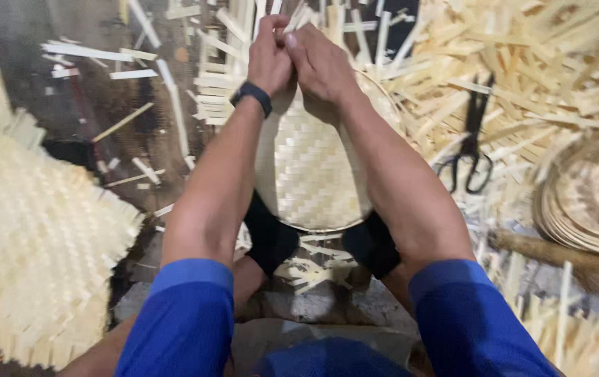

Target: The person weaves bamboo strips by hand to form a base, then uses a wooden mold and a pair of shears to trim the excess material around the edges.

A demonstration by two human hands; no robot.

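Both hands meet at the far rim of a round woven bamboo tray (311,178): left hand (269,59) and right hand (320,66) are pressed side by side, fingers curled closed over the top edge where loose strip ends stick up, so both are pinching the rim. Exact finger contact is hidden behind the knuckles. The tray extends from the grip back toward the body, tilted up on edge, its near rim resting between the knees, which wear dark knee pads (270,239). A black wristband (252,94) sits on the left wrist; blue sleeves (186,314) cover the upper arms. To the left lies a large flat woven mat (31,244) with frayed edges. To the right, black scissors (471,143) lie on a heap of bamboo strips (523,63), well apart from the hands. Further right, a stack of coiled bamboo rims (586,202). Loose offcuts (132,73) litter the dark floor.
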